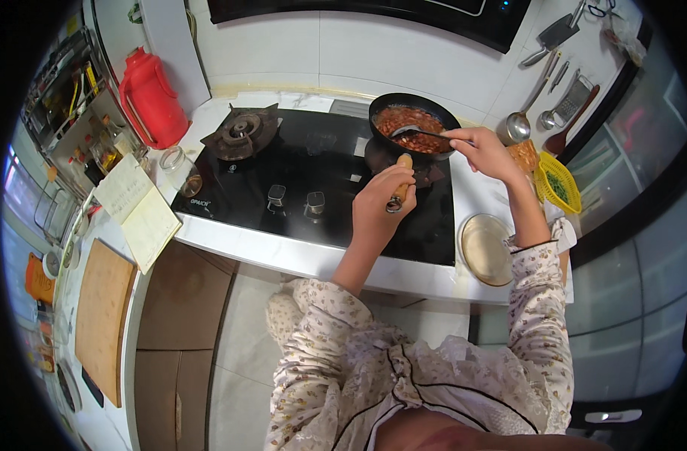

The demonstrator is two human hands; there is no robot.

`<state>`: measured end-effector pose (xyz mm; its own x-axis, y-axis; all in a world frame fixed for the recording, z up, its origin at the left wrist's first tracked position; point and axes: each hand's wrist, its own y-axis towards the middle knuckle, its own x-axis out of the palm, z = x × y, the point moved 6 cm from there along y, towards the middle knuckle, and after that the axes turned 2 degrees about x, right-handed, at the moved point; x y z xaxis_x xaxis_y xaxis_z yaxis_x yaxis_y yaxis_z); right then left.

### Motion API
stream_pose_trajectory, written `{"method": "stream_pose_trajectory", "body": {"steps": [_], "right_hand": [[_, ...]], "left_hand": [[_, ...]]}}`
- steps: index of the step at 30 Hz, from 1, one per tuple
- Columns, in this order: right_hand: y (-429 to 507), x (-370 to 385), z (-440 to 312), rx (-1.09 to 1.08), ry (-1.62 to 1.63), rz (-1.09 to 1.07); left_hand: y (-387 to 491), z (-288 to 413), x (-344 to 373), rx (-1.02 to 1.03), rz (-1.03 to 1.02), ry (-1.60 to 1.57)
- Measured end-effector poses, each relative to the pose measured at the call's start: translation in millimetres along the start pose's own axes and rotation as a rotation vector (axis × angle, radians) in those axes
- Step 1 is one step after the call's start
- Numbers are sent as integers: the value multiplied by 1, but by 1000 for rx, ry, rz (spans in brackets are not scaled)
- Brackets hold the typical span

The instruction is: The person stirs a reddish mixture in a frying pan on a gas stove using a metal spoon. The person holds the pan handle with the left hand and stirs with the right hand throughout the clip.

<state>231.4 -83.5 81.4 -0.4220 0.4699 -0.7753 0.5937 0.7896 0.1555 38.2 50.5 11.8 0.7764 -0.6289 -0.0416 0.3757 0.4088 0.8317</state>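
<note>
A black frying pan [377, 131] stands over the right burner of the black glass gas hob [343, 214]. My left hand [381, 197] is closed around the pan's wooden handle [403, 181]. In my right hand [484, 149] is the dark handle of a spoon or ladle [409, 130], whose bowl rests in the chunky red-brown food [414, 119] inside the pan. The pan hides most of the burner beneath it. At the hob's left lies an unused burner with its pan support [242, 131].
A round lid or plate [486, 249] lies right of the hob, with a yellow basket [563, 194] of greens behind. A glass jar [181, 169], red thermos jug [154, 101], open notebook [146, 225] and wooden cutting board [102, 321] are left. Utensils hang on the right wall, including a ladle [517, 127].
</note>
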Motion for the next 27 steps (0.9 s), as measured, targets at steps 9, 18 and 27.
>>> {"method": "stream_pose_trajectory", "body": {"steps": [9, 18, 27], "right_hand": [[37, 13, 6, -50, -499, 316], [1, -13, 26, 39, -515, 292], [-40, -33, -3, 107, -333, 103]], "left_hand": [[1, 1, -1, 26, -20, -1], [1, 3, 3, -17, -89, 28], [3, 6, 3, -11, -90, 50]]}}
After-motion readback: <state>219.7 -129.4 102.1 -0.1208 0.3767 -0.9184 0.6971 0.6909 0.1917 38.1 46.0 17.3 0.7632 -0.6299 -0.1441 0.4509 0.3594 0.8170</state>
